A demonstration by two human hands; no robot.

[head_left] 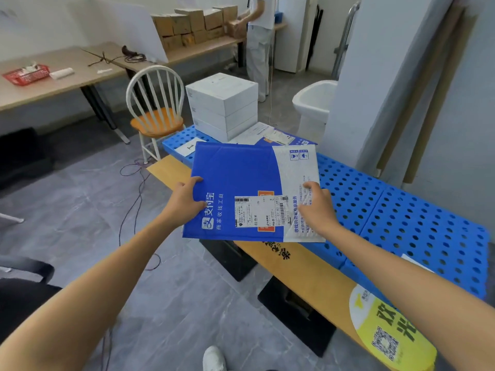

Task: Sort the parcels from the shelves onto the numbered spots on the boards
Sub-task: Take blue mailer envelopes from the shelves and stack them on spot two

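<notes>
A white shoe (pixel 213 358) shows at the bottom edge on grey floor tiles, beside a yellow bench (pixel 308 266) that carries a round yellow sticker (pixel 385 333) with a square code and rests on black crates (pixel 294 309). Two bare forearms reach forward over it.

The left hand (pixel 187 202) grips the left edge of a flat blue-and-white parcel (pixel 241 172), thumb curled over the top and the other fingers hidden beneath. The right hand (pixel 317 210) holds the parcel's white right edge, thumb pressed on top, the remaining fingers out of sight. The parcel is held level in the air, its printed shipping label (pixel 261 211) facing up, above the near edge of a blue perforated board (pixel 401 210) that lies on the bench.

Just beyond the parcel, a white card (pixel 189 149) marked "1" sits on the board. Behind it stands a stack of white boxes (pixel 222 103), with flat parcels (pixel 270 135) lying beside it. A white chair (pixel 156 103) with an orange seat stands left of the board and a white basin (pixel 316 100) to the right.

Farther back, a long table holds a red basket (pixel 26 74), and another person (pixel 258 36) stands at a table piled with cardboard boxes (pixel 192 25).
</notes>
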